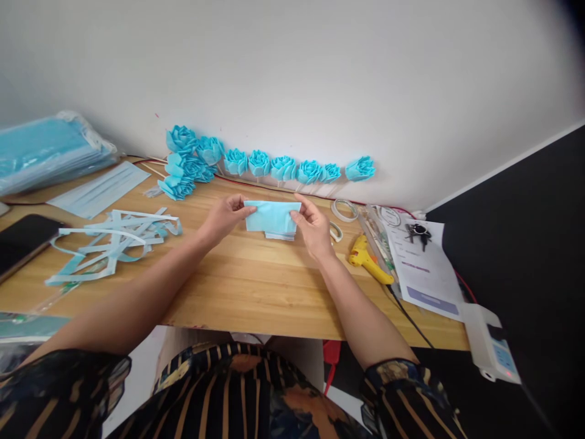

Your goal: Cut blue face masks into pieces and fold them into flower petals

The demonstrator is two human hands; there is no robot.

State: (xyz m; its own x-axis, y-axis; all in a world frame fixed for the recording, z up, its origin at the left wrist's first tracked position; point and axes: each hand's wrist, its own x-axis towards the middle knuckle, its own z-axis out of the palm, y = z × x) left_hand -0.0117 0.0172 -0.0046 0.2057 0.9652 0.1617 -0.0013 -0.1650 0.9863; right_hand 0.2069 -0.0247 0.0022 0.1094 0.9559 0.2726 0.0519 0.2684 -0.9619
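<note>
Wall: pale and plain, behind the table; wall.
Table: wood top, against the wall.
Sheet: blue, thin; held spread between both hands, above the middle of the table, long edges roughly level.
Stack: small pale-blue layers, showing below the sheet's lower edge; contact with the sheet cannot be told.
Left hand: pinches the sheet's left end, thumb in front.
Right hand: pinches the right end, thumb in front, index finger raised behind the top edge.
Step in hand: judged as spreading or aligning the sheet by its two ends.
Next-move requirement: judged as light, even tension with both pinches level; thin material may crease if pulled unevenly.
Flowers: blue, in a row along the wall, bunched at the left end.
Left side: mask pack, loose mask, cut strips in a tangle, phone.
Right side: tape roll near the right hand; yellow glue gun lying on its side; keys on printed paper.
Table corner, right: power strip.
</note>
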